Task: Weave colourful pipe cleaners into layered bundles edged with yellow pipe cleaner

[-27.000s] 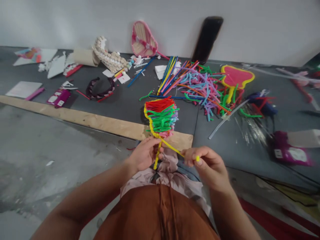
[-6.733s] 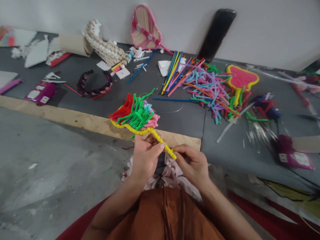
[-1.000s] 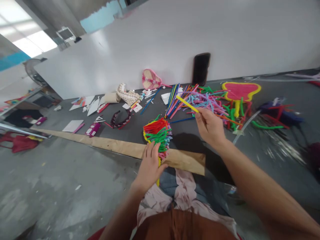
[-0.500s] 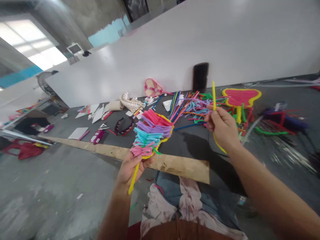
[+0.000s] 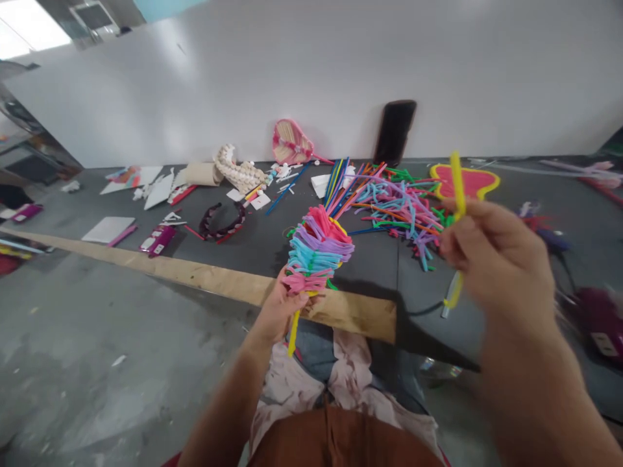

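My left hand (image 5: 282, 305) is closed around the lower end of a pipe-cleaner craft (image 5: 318, 250), striped in red, purple, light blue and pink bands. A yellow stem pokes out below that hand, and bits of yellow edging show at the craft's right side. Raised at the right, my right hand (image 5: 501, 259) pinches a yellow pipe cleaner (image 5: 457, 185), which sticks up above the fingers and bends out below them. A tangled heap of coloured pipe cleaners (image 5: 394, 204) lies on the table between the hands. Behind the right hand is a pink shape with yellow edging (image 5: 467, 181).
A phone (image 5: 395, 133) leans on the white partition (image 5: 233, 71). A pink leaf-shaped fan (image 5: 292, 141), a dark headband (image 5: 222, 220) and a purple pack (image 5: 157, 240) lie leftward. Brown cardboard (image 5: 209, 275) runs along the table's front edge. Another purple pack (image 5: 596, 321) sits far right.
My right hand has moved right and nearer the camera with the yellow pipe cleaner. My left hand and the striped craft appear further right, and the view has shifted.
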Motion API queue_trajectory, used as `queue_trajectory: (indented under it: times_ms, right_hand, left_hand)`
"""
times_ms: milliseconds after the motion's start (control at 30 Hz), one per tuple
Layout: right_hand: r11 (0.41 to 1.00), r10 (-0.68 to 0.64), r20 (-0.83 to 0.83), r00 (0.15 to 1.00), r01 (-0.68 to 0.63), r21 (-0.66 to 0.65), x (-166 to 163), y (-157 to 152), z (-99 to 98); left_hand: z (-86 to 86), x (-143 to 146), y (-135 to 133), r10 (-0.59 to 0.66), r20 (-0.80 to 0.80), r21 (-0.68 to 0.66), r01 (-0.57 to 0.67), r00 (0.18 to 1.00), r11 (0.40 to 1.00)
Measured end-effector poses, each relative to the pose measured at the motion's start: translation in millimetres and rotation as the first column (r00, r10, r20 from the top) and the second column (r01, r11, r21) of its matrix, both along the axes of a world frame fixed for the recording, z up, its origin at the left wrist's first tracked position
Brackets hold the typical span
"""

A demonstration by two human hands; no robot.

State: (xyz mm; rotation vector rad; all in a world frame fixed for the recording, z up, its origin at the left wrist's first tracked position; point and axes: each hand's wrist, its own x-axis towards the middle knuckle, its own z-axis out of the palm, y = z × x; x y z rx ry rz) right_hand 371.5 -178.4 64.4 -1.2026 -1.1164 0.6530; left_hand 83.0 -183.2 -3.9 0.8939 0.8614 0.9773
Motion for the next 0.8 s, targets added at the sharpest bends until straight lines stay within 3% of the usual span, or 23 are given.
queue_trajectory:
  times_ms: [100,233,367,500,600,800]
  right_hand:
    - [0.975,0.187,0.319,0.929,-0.137,-0.173,-16.2,-34.5,-3.4]
    - [0.937,0.344,0.428,0.836,-0.277,-0.212,-43.4,-59.2,-17.8]
    - [0.910,0.373,0.297,0.879,-0.283,-0.305,-65.4,-61.2,-29.7]
    - [0.872,0.341,-0.017,0.940,-0.323,-0.369,-88.1,-50.2,-40.7]
    - [0.844,0.333,-0.187,0.924,-0.381,-0.377,-103.5,-40.0,-51.8]
    - [0.870,0.215,0.003,0.977,-0.190,-0.456,-111.7,-35.5,-64.8]
  left_hand:
    - [-2.4,3.7,-2.3,-0.015,-0.054,0.049,0.018,0.998,0.999]
    - [-0.8,12.2,-6.9,-0.008,-0.115,0.096,0.019,0.993,0.995]
    - [2.9,24.0,-11.9,0.080,-0.301,0.262,0.002,0.950,0.965]
    - [1.2,36.3,-16.6,0.305,-0.547,0.510,0.021,0.779,0.860]
    - [-4.3,44.3,-20.4,0.375,-0.611,0.569,0.058,0.697,0.820]
    - [-13.2,54.0,-26.2,0.316,-0.565,0.504,0.016,0.762,0.863]
